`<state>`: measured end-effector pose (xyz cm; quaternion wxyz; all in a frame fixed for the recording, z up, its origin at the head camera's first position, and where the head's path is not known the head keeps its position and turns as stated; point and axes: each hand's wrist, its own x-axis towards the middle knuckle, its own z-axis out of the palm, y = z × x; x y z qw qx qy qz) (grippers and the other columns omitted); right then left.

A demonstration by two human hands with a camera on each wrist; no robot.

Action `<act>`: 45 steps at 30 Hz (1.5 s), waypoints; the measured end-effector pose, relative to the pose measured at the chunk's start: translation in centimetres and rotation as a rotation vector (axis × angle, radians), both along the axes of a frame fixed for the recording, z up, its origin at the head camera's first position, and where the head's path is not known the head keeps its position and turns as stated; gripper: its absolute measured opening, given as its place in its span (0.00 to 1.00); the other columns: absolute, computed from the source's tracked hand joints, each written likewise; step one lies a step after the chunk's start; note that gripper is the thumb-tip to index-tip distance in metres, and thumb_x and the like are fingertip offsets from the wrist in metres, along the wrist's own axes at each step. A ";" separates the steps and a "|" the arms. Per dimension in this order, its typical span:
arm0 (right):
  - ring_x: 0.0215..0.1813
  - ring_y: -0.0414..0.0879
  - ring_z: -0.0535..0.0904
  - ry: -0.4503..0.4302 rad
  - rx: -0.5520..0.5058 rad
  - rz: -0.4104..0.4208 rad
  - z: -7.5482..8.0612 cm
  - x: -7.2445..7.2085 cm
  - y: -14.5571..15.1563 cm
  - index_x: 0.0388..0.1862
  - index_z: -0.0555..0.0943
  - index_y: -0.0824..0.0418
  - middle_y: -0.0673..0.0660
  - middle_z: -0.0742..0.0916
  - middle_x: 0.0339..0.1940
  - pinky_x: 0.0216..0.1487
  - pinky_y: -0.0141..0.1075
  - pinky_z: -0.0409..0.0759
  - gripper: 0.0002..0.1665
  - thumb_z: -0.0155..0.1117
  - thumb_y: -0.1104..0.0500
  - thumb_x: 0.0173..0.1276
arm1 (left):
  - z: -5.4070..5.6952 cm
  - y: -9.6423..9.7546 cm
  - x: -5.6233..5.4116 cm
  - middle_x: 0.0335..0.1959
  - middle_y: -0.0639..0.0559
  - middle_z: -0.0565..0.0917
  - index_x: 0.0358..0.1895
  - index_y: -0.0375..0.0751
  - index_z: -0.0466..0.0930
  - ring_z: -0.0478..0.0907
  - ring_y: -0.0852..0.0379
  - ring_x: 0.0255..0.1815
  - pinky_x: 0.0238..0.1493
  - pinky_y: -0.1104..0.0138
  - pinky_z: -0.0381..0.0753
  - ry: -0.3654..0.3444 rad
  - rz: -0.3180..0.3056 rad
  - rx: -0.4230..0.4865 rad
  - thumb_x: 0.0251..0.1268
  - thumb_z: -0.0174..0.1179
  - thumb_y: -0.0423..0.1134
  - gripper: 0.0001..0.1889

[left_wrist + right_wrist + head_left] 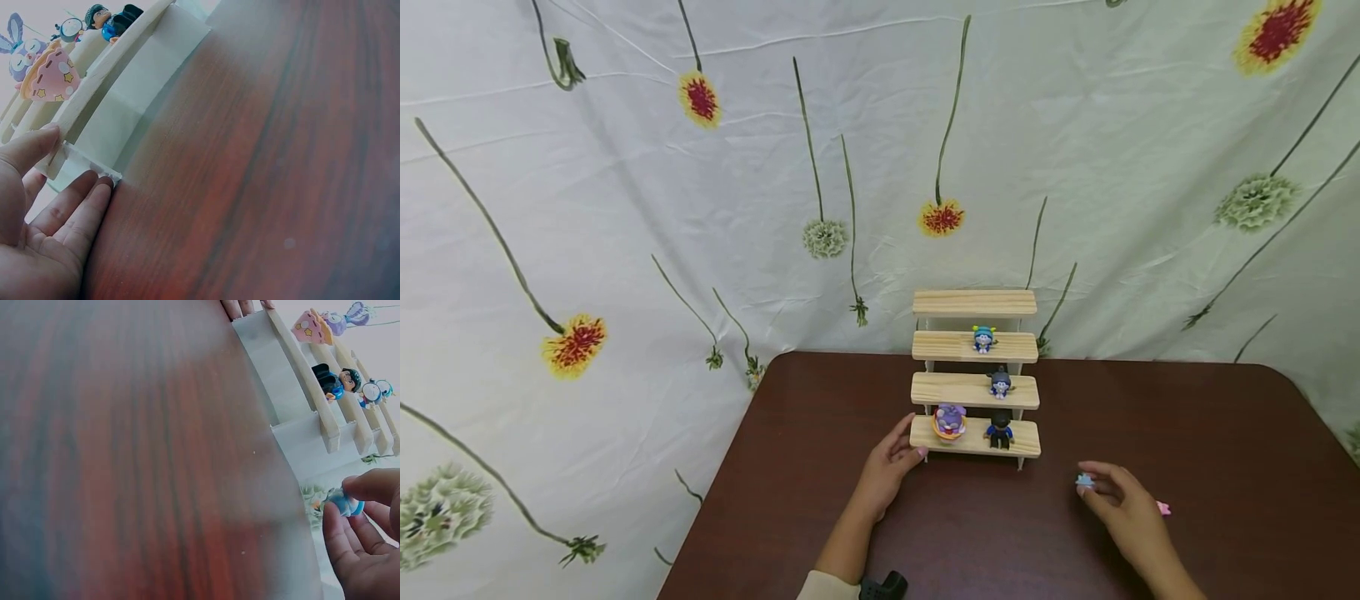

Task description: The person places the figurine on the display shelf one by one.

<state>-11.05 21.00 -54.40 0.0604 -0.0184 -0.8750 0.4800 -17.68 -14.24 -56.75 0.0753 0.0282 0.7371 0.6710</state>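
Observation:
At the left end of a four-tier wooden display stand [973,302], my left hand [880,479] grips the lowest board, thumb at its front corner and other fingers along the side. My right hand [1126,512] pinches a small light-blue figurine [342,503] between thumb and fingertips, to the right of the stand and near the tabletop. On the lowest board sit a purple long-eared figurine [950,421] with a pink starred base and a black-haired doll [999,432] in blue and black. Above them sit a dark-capped figurine [1000,383] and a blue-hatted figurine [983,338], one per board.
A small pink object [1163,507] lies on the dark brown table [760,500], partly hidden behind the right hand. A white cloth with printed flowers [760,183] hangs behind the table. A dark band [883,586] is on the left wrist.

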 end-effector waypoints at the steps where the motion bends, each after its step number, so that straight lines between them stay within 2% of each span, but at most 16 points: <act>1: 0.45 0.20 0.75 0.002 -0.001 -0.001 0.1 0.0 0.0 0.58 0.82 0.62 0.60 0.84 0.54 0.44 0.20 0.79 0.19 0.68 0.58 0.71 | 0.0 0.0 0.0 0.60 0.39 0.83 0.79 0.53 0.61 0.84 0.55 0.54 0.59 0.66 0.80 0.000 0.001 0.001 0.70 0.65 0.44 0.37; 9: 0.47 0.20 0.74 -0.024 -0.036 0.012 0.5 -0.2 0.1 0.59 0.81 0.62 0.60 0.82 0.55 0.46 0.18 0.78 0.19 0.66 0.55 0.74 | 0.0 0.0 0.0 0.60 0.39 0.83 0.79 0.53 0.61 0.84 0.55 0.53 0.58 0.67 0.80 0.002 -0.001 0.003 0.70 0.65 0.44 0.37; 16: 0.47 0.20 0.76 0.070 -0.074 0.024 0.8 -0.7 0.0 0.58 0.81 0.65 0.61 0.81 0.54 0.45 0.18 0.79 0.17 0.66 0.63 0.72 | 0.0 0.0 0.0 0.60 0.39 0.83 0.79 0.54 0.62 0.84 0.52 0.55 0.59 0.63 0.80 0.001 0.003 -0.005 0.69 0.66 0.45 0.37; 20: 0.47 0.19 0.76 0.114 -0.060 0.024 1.2 -1.0 0.0 0.57 0.82 0.65 0.61 0.82 0.53 0.45 0.17 0.79 0.17 0.66 0.64 0.71 | 0.1 0.0 0.0 0.59 0.39 0.83 0.79 0.53 0.61 0.84 0.51 0.55 0.60 0.63 0.80 0.003 0.004 -0.007 0.69 0.66 0.45 0.37; 33: 0.49 0.19 0.77 0.260 -0.069 0.061 2.2 -2.4 -0.6 0.55 0.82 0.67 0.59 0.82 0.50 0.48 0.15 0.77 0.17 0.67 0.70 0.68 | 0.0 0.0 0.1 0.59 0.39 0.84 0.79 0.55 0.62 0.84 0.51 0.54 0.57 0.67 0.80 0.004 0.006 -0.005 0.70 0.65 0.44 0.36; 45: 0.49 0.19 0.76 0.264 -0.053 0.086 3.3 -4.2 -1.0 0.55 0.82 0.69 0.57 0.82 0.50 0.49 0.14 0.76 0.16 0.65 0.69 0.70 | 0.1 0.0 0.0 0.60 0.40 0.83 0.79 0.55 0.62 0.84 0.51 0.55 0.57 0.68 0.80 0.000 0.005 -0.005 0.69 0.65 0.44 0.36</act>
